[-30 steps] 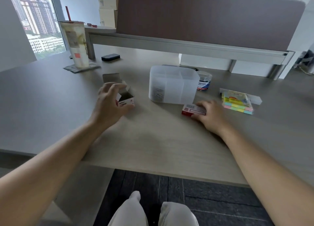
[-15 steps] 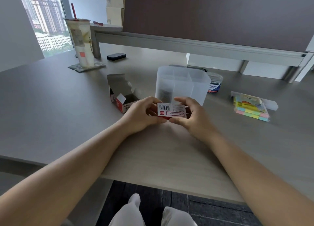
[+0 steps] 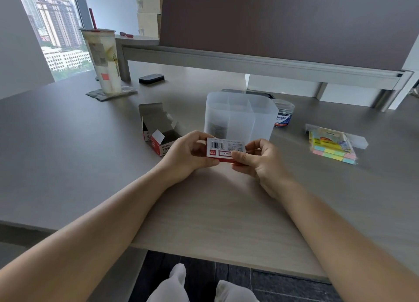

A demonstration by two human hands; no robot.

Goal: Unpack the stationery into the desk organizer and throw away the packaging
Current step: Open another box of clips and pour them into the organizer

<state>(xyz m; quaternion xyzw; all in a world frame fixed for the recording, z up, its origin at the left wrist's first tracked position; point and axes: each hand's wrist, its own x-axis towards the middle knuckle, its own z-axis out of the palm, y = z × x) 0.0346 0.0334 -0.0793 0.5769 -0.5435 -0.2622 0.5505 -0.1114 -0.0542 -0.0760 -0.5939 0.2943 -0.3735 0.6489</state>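
I hold a small red and white box (image 3: pixel 225 149) with a barcode above the desk, just in front of the translucent desk organizer (image 3: pixel 239 118). My left hand (image 3: pixel 186 154) grips its left end and my right hand (image 3: pixel 256 160) pinches its right end. The box looks closed. Two opened, empty red and white cartons (image 3: pixel 158 129) stand to the left of my hands. A packet of coloured sticky notes (image 3: pixel 332 146) lies at the right, and a small clear jar with a blue label (image 3: pixel 283 115) stands behind the organizer. Something dark sits in the organizer's front left compartment.
A tall drink cup with a red straw (image 3: pixel 104 60) stands on a coaster at the back left. A small black case (image 3: pixel 151 78) lies near it. A raised shelf and brown partition (image 3: pixel 272 29) run along the desk's back. The desk's front edge is near my knees.
My left hand left the open carton and joined the right hand on the small box. The box rose off the desk and now shows its barcode side.
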